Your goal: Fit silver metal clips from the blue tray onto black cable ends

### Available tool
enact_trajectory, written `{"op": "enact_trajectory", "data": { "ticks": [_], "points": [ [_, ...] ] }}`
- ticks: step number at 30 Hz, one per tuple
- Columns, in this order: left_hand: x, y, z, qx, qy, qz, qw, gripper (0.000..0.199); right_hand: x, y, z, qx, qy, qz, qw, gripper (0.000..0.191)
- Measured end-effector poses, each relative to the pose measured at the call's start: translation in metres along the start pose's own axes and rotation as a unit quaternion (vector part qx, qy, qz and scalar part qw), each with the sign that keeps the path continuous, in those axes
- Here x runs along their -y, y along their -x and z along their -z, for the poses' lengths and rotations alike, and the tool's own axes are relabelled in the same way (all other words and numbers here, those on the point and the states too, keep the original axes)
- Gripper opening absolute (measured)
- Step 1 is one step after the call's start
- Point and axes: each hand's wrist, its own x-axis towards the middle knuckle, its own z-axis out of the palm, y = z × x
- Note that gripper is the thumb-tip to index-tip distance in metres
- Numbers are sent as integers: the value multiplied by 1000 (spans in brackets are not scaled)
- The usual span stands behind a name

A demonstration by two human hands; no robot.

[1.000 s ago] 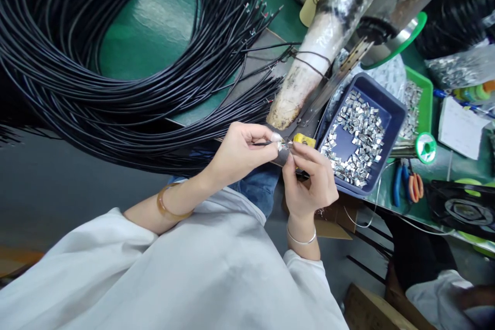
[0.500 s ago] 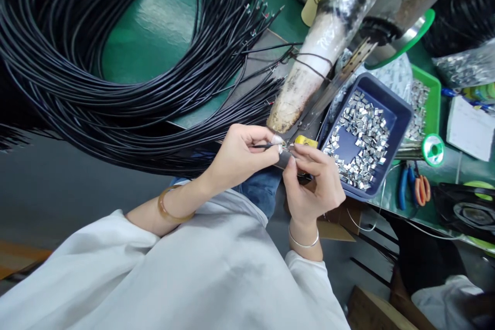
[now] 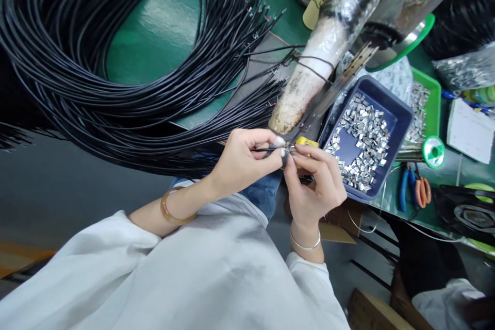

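Observation:
My left hand [image 3: 245, 160] pinches a black cable [image 3: 264, 150] close to its end, with white wrapping on the fingertips. My right hand [image 3: 317, 183] is closed, thumb and forefinger meeting at a small shiny metal piece [image 3: 291, 148] at the cable's tip. The fingers partly cover this piece, so whether it is joined to the cable I cannot tell. Just behind the right fingertips sits a yellow block [image 3: 308, 142]. To the right, a dark blue tray [image 3: 402, 113] holds many small metal shells [image 3: 363, 118].
A big bundle of black cables [image 3: 154, 93] covers the left of the green table [image 3: 162, 10]. A white-wrapped duct [image 3: 301, 82] comes down just beyond my hands. Farther right are a green tray [image 3: 433, 98], a solder spool [image 3: 433, 152] and pliers with orange handles [image 3: 422, 191].
Both hands have shifted very slightly right and down in the view, still together at the cable's tip. Their grips look the same.

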Motion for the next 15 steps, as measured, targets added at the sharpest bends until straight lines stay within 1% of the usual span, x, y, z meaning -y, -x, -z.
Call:
{"op": "enact_trajectory", "data": {
  "ticks": [5, 8, 11, 15],
  "points": [
    [0, 1, 1, 5, -44, -41, 998, 4, 1, -1, 1, 5, 5, -2, 1000, 18],
    [0, 2, 1, 4, -51, -45, 998, 4, 1, -1, 1, 9, 2, -5, 1000, 18],
    [1, 0, 0, 4, -27, -31, 999, 5, 2, -1, 1, 11, -2, -6, 1000, 17],
    [3, -2, 1, 19, 29, 18, 999, 7, 2, -1, 4, 30, -23, -24, 999, 15]
  ]
}}
